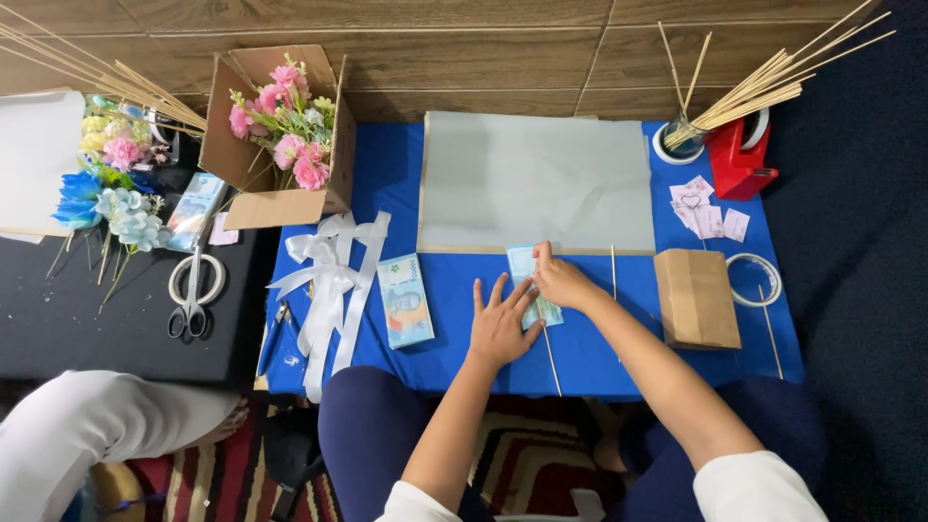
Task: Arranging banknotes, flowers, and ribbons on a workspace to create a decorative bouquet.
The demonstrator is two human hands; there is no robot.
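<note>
A pale green banknote (527, 266) lies on the blue table cover (590, 358), just below a large grey paper sheet (536, 181). My left hand (500, 324) rests flat on the note's lower part, fingers spread. My right hand (561, 280) pinches the note's right edge near the top. A thin wooden stick (552, 361) runs out from under my hands toward the front edge. A stack of similar banknotes (405, 300) lies to the left.
A white ribbon (329, 280) and a cardboard box of pink flowers (280, 135) sit left. Scissors (193, 290) and artificial flowers (111, 188) lie on the black surface. Right side holds a brown paper bag (696, 297), tape rolls, a red tape dispenser (737, 159) and sticks (764, 87).
</note>
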